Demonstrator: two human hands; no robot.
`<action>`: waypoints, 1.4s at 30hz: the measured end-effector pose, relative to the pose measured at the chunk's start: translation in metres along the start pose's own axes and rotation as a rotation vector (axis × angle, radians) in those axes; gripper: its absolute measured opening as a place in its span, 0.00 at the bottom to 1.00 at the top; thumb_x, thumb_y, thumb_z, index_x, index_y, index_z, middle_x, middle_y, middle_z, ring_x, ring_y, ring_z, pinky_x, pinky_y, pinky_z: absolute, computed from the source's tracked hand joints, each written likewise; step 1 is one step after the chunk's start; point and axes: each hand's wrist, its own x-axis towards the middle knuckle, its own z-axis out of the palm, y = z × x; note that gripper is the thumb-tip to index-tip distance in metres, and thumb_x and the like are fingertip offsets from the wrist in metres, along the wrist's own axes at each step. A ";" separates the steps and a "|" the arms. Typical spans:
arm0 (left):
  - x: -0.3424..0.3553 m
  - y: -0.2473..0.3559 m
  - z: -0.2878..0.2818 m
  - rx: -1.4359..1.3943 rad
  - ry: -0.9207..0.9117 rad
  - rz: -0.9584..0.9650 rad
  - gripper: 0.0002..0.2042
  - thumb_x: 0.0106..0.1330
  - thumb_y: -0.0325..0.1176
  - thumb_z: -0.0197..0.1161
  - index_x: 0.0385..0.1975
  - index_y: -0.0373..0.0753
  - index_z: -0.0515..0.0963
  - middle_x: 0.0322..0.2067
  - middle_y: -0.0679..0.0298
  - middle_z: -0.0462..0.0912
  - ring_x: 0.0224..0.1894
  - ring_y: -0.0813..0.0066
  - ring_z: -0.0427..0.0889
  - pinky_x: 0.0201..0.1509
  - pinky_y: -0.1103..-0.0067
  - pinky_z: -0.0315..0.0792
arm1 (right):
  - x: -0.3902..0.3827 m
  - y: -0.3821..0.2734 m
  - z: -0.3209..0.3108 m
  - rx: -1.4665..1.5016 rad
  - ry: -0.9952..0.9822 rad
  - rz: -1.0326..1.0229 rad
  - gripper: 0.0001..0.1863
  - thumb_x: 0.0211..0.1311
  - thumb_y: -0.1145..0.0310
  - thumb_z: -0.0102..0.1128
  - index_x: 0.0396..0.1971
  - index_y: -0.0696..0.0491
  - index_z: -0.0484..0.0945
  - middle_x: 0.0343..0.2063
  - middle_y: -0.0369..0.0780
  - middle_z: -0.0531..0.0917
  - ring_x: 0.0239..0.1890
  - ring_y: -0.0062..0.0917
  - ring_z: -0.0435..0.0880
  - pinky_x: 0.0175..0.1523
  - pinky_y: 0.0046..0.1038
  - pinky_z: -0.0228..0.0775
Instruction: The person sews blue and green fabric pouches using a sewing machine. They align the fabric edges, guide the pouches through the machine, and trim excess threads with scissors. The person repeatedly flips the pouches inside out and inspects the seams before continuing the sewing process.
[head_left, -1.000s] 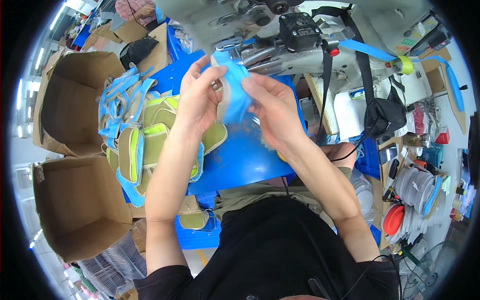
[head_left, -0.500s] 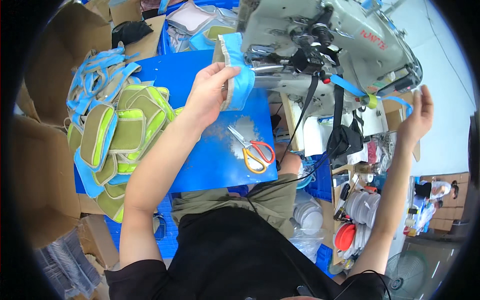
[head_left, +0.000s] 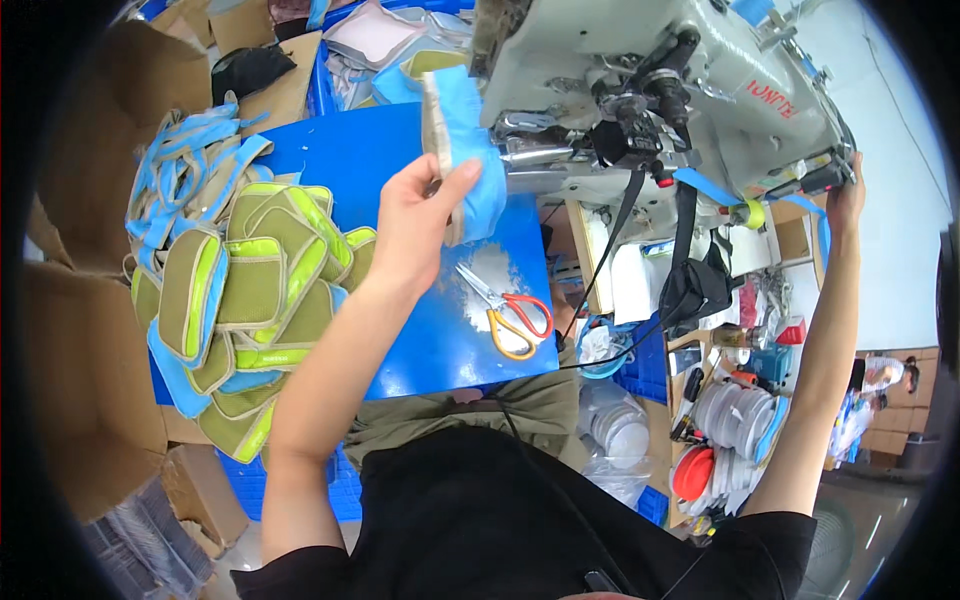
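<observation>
A light-blue fabric piece [head_left: 474, 150] with a beige edge is pinched between the thumb and fingers of my left hand [head_left: 422, 215]. It stands upright at the narrow metal arm of the sewing machine [head_left: 730, 85], above the blue table board [head_left: 400, 345]. My right hand [head_left: 847, 198] is raised to the machine's far right end, against a black part there; its fingers are mostly hidden. A blue strap [head_left: 705, 186] runs through a yellow-green ring [head_left: 748, 213] under the machine. Scissors [head_left: 510, 318] with red and orange handles lie on the board, below my left hand.
Left of my left arm lies a heap of olive-green pouches [head_left: 255, 285] with lime edging, beside tangled blue-and-beige straps [head_left: 195, 180]. Cardboard boxes [head_left: 90, 360] stand at the far left. White tape rolls [head_left: 735, 415] sit at the lower right. A black cable [head_left: 640, 350] crosses before me.
My right hand has moved from open beside the blue strap up to the machine's right end. My left hand and the fabric have shifted slightly left and down.
</observation>
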 end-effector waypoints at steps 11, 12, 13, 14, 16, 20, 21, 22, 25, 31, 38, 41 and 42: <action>-0.093 -0.022 -0.092 -0.232 0.094 -0.247 0.16 0.77 0.35 0.58 0.59 0.34 0.75 0.56 0.58 0.83 0.59 0.68 0.81 0.63 0.68 0.75 | -0.407 0.086 0.166 -0.608 -0.184 -0.276 0.15 0.61 0.75 0.62 0.48 0.55 0.82 0.43 0.41 0.84 0.47 0.27 0.83 0.55 0.30 0.73; -0.098 -0.018 -0.098 -0.309 0.054 -0.311 0.17 0.77 0.37 0.56 0.60 0.34 0.75 0.56 0.57 0.82 0.59 0.66 0.81 0.64 0.66 0.75 | -0.448 0.079 0.198 -0.603 -0.411 -0.042 0.17 0.58 0.76 0.66 0.48 0.54 0.82 0.43 0.43 0.82 0.48 0.31 0.83 0.53 0.32 0.74; -0.101 -0.013 -0.108 -0.392 0.010 -0.383 0.18 0.78 0.38 0.55 0.60 0.34 0.75 0.57 0.55 0.82 0.60 0.64 0.80 0.65 0.64 0.74 | -0.467 0.100 0.208 -0.633 -0.623 -0.228 0.19 0.58 0.71 0.70 0.50 0.53 0.81 0.47 0.44 0.81 0.49 0.36 0.83 0.52 0.35 0.75; -0.103 -0.009 -0.118 -0.481 -0.026 -0.446 0.19 0.79 0.40 0.53 0.61 0.34 0.74 0.57 0.54 0.82 0.60 0.62 0.80 0.66 0.63 0.73 | -0.486 0.111 0.216 -0.743 -0.744 -0.160 0.24 0.56 0.68 0.73 0.53 0.52 0.79 0.50 0.44 0.78 0.50 0.40 0.81 0.52 0.39 0.76; -0.106 -0.009 -0.130 -0.632 -0.088 -0.442 0.20 0.80 0.39 0.48 0.61 0.31 0.74 0.58 0.49 0.80 0.59 0.55 0.80 0.67 0.58 0.73 | -0.498 0.116 0.225 -0.828 -0.818 -0.136 0.27 0.55 0.68 0.74 0.55 0.52 0.76 0.50 0.43 0.77 0.50 0.41 0.81 0.52 0.40 0.77; -0.109 -0.010 -0.134 -0.697 -0.118 -0.448 0.20 0.79 0.36 0.47 0.60 0.29 0.74 0.57 0.46 0.81 0.58 0.52 0.81 0.65 0.56 0.74 | -0.504 0.148 0.219 -0.829 -0.870 0.000 0.30 0.54 0.68 0.74 0.57 0.52 0.72 0.45 0.45 0.80 0.46 0.45 0.83 0.49 0.42 0.76; -0.110 -0.012 -0.136 -0.701 -0.112 -0.452 0.19 0.79 0.36 0.46 0.60 0.29 0.74 0.57 0.46 0.81 0.58 0.51 0.82 0.65 0.56 0.74 | -0.505 0.156 0.216 -0.775 -0.875 0.076 0.32 0.54 0.68 0.75 0.59 0.52 0.72 0.42 0.45 0.81 0.43 0.44 0.83 0.47 0.42 0.75; -0.110 -0.013 -0.138 -0.690 -0.111 -0.441 0.19 0.79 0.36 0.47 0.60 0.29 0.74 0.57 0.46 0.81 0.58 0.52 0.82 0.65 0.56 0.74 | -0.505 0.157 0.216 -0.721 -0.884 0.142 0.34 0.53 0.67 0.75 0.60 0.53 0.72 0.39 0.45 0.82 0.41 0.43 0.83 0.45 0.42 0.74; -0.110 -0.014 -0.136 -0.673 -0.123 -0.423 0.19 0.79 0.36 0.49 0.59 0.29 0.75 0.57 0.47 0.82 0.58 0.53 0.82 0.65 0.57 0.74 | -0.501 0.144 0.217 -0.645 -0.934 0.406 0.39 0.54 0.72 0.73 0.67 0.58 0.66 0.32 0.44 0.83 0.33 0.32 0.84 0.41 0.32 0.75; -0.111 -0.008 -0.101 -0.605 -0.075 -0.446 0.18 0.79 0.37 0.51 0.60 0.31 0.74 0.57 0.50 0.81 0.58 0.57 0.82 0.65 0.59 0.75 | -0.503 0.088 0.235 -0.174 -0.893 0.470 0.34 0.55 0.61 0.77 0.60 0.56 0.75 0.30 0.38 0.82 0.30 0.18 0.81 0.38 0.26 0.74; -0.117 -0.018 -0.071 -0.111 0.057 -0.173 0.14 0.77 0.35 0.56 0.55 0.34 0.76 0.49 0.57 0.85 0.51 0.69 0.85 0.57 0.70 0.79 | -0.484 0.043 0.287 -0.287 -0.922 0.269 0.28 0.54 0.57 0.79 0.52 0.53 0.79 0.20 0.31 0.72 0.23 0.15 0.69 0.30 0.22 0.63; -0.138 -0.035 -0.058 0.223 0.101 -0.010 0.11 0.75 0.31 0.60 0.53 0.36 0.77 0.45 0.62 0.84 0.45 0.78 0.83 0.51 0.76 0.80 | -0.495 0.061 0.276 -0.406 -0.859 0.297 0.28 0.53 0.50 0.78 0.45 0.55 0.81 0.22 0.42 0.81 0.25 0.35 0.83 0.34 0.34 0.74; -0.145 -0.041 -0.058 0.344 0.124 0.023 0.10 0.74 0.29 0.61 0.52 0.37 0.77 0.44 0.64 0.84 0.43 0.81 0.82 0.49 0.79 0.80 | -0.499 0.072 0.268 -0.464 -0.842 0.272 0.28 0.53 0.51 0.78 0.46 0.55 0.81 0.23 0.43 0.82 0.26 0.36 0.84 0.34 0.35 0.75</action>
